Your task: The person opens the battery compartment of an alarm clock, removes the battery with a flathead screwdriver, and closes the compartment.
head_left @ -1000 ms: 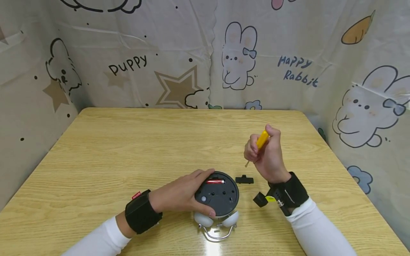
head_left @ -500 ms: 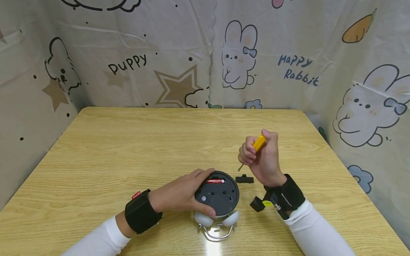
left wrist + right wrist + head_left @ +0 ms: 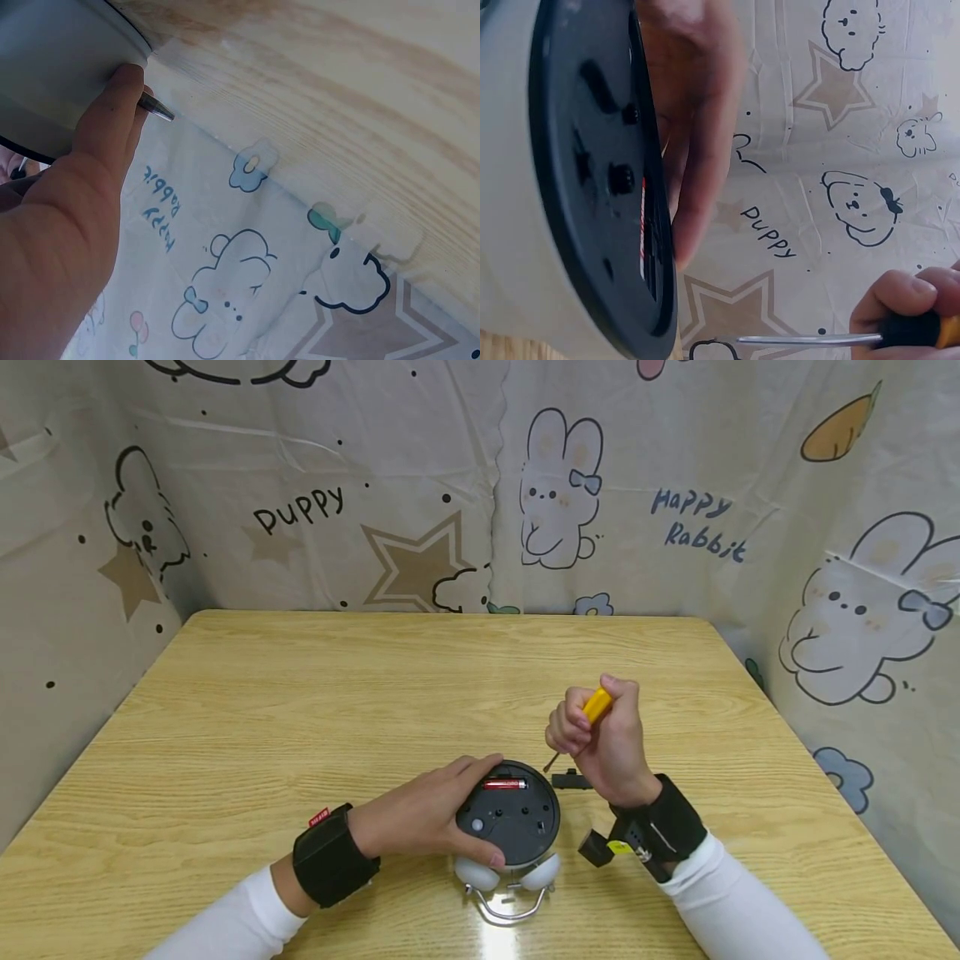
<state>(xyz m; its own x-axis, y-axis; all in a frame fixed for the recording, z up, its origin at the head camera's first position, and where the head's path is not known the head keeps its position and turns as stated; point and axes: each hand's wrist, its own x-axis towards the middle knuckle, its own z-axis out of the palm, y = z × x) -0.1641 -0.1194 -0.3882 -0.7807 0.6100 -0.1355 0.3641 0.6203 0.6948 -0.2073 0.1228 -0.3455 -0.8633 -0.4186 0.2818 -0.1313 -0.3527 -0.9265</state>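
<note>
A twin-bell alarm clock [image 3: 517,831] lies with its black back facing up, the white bells and metal handle toward me. In its slot sits a red battery [image 3: 504,784]. My left hand [image 3: 423,814] holds the clock by its left side, thumb over the near edge and fingers at the far rim. With my right hand [image 3: 609,745] I grip a screwdriver [image 3: 597,705] by its yellow handle, the shaft slanting down toward the clock's far right rim. The right wrist view shows the screwdriver's bare shaft [image 3: 810,340] apart from the clock's back [image 3: 592,202].
Just right of the clock lies a small black battery cover [image 3: 570,781], partly hidden by my right hand. Everything rests on a wooden table [image 3: 375,685]. A printed cloth [image 3: 420,460] hangs behind the table and along its sides.
My right hand has moved left and nearer to me with the screwdriver, bringing the tip close to the clock's right rim. The left hand and the clock have stayed put.
</note>
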